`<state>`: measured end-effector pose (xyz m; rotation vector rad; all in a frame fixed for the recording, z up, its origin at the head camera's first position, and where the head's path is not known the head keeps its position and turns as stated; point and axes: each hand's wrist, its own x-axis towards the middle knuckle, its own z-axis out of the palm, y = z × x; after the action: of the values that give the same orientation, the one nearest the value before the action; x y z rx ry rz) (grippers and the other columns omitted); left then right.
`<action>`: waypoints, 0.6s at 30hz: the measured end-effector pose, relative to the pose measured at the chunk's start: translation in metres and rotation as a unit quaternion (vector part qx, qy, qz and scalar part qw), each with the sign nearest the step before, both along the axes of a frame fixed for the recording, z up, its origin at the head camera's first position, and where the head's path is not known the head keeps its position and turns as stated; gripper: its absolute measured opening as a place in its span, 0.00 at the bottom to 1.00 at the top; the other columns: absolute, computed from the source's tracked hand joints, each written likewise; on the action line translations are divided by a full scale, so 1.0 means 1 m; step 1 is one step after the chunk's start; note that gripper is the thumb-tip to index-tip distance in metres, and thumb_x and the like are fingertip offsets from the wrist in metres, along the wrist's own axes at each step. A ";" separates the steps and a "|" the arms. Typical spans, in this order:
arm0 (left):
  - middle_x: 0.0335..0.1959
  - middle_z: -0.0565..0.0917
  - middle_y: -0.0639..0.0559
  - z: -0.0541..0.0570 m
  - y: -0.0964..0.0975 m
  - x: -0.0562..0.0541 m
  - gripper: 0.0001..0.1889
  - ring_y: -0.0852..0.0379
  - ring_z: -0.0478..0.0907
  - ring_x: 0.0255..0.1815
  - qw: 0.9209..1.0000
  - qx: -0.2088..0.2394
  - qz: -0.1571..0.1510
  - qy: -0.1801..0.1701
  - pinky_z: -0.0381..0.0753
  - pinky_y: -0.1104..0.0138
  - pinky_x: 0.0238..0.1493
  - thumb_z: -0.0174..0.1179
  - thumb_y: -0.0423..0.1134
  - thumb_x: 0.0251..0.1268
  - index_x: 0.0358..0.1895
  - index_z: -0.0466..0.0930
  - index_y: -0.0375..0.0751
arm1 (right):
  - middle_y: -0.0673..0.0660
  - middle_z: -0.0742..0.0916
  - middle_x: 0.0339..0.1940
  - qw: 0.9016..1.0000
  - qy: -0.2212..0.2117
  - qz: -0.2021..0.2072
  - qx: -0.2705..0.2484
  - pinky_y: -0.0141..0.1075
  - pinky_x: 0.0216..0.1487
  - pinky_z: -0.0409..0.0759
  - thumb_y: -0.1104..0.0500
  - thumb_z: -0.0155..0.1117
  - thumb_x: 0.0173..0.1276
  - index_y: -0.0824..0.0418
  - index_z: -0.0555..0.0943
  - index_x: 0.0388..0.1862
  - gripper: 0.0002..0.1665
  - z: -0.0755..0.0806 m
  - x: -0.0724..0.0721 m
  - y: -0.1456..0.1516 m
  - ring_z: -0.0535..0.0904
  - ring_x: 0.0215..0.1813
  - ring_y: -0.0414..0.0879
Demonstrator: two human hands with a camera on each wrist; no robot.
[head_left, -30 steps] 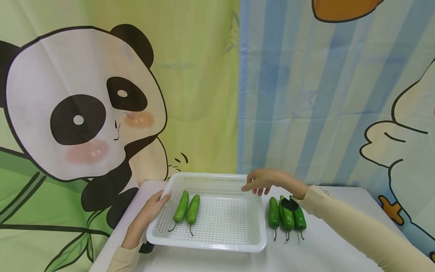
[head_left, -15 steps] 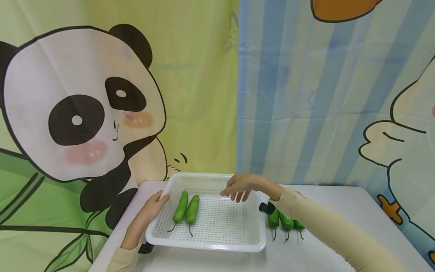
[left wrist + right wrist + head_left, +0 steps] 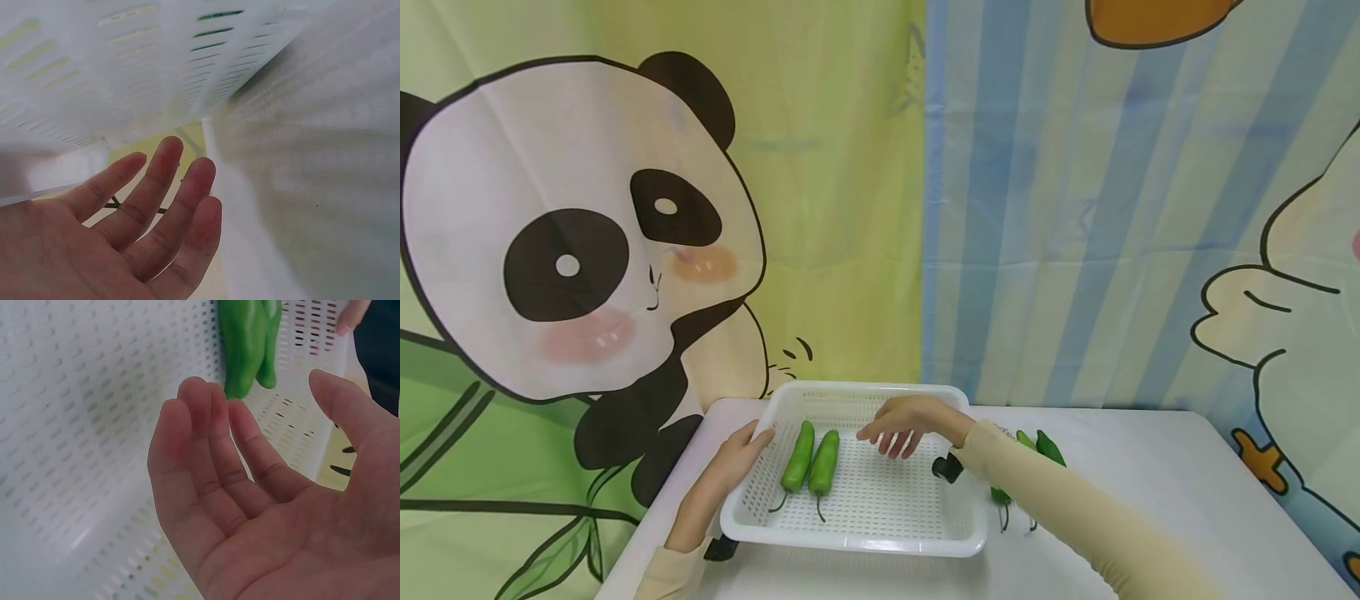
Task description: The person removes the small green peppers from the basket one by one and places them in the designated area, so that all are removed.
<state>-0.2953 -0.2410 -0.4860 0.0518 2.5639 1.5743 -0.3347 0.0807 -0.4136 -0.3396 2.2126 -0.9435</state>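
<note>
A white perforated plastic basket (image 3: 850, 545) sits on the table. Two green chili peppers lie side by side in its left half, a left pepper (image 3: 797, 458) and a right pepper (image 3: 825, 462), stems toward me. My left hand (image 3: 735, 460) holds the basket's left side, thumb over the rim and fingers (image 3: 169, 206) below it on the outside. Over the middle of the basket hovers my right hand (image 3: 906, 423), holding nothing. Its fingers are loosely bent and spread from the thumb in the right wrist view, where the peppers show just beyond the fingertips.
Several more green peppers (image 3: 1049, 448) lie on the white table (image 3: 1150, 492) right of the basket, partly hidden by my right sleeve (image 3: 1037, 492). Behind the table hangs a curtain (image 3: 850, 208) with cartoon animals.
My right hand has moved left from the basket's right rim to above its middle, and the sleeve now covers more of the peppers on the table. The left hand stays put.
</note>
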 end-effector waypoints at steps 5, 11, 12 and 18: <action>0.61 0.80 0.30 -0.001 0.000 0.000 0.30 0.46 0.89 0.39 1.000 -0.002 0.004 0.000 0.91 0.57 0.32 0.45 0.56 0.80 0.76 0.61 0.45 | 0.66 0.89 0.46 1.000 0.001 -0.010 0.019 0.53 0.52 0.87 0.39 0.67 0.67 0.66 0.84 0.50 0.31 -0.013 0.001 -0.018 0.87 0.49 0.62; 0.60 0.81 0.32 0.000 0.000 0.000 0.28 0.47 0.89 0.38 1.000 0.007 0.013 -0.006 0.91 0.57 0.32 0.46 0.55 0.80 0.76 0.62 0.47 | 0.66 0.89 0.44 1.000 0.007 -0.005 0.028 0.54 0.53 0.87 0.41 0.65 0.69 0.67 0.84 0.46 0.29 -0.022 0.005 -0.037 0.87 0.48 0.62; 0.60 0.81 0.32 0.000 0.001 0.001 0.28 0.47 0.89 0.38 1.000 0.006 0.013 -0.007 0.91 0.57 0.32 0.46 0.55 0.80 0.76 0.62 0.48 | 0.66 0.89 0.43 1.000 0.008 -0.004 0.028 0.53 0.53 0.87 0.41 0.65 0.69 0.67 0.84 0.46 0.28 -0.023 0.005 -0.040 0.87 0.48 0.61; 0.60 0.80 0.31 0.004 0.001 0.003 0.29 0.46 0.89 0.39 1.000 -0.001 0.003 -0.001 0.91 0.57 0.32 0.45 0.55 0.81 0.76 0.61 0.44 | 0.66 0.89 0.42 0.999 0.009 -0.008 0.029 0.53 0.51 0.87 0.40 0.63 0.70 0.67 0.85 0.44 0.29 -0.030 0.006 -0.053 0.87 0.47 0.61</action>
<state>-0.2920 -0.2405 -0.4820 0.0429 2.5671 1.5726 -0.3283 0.0281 -0.4433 -0.3039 2.2577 -0.8854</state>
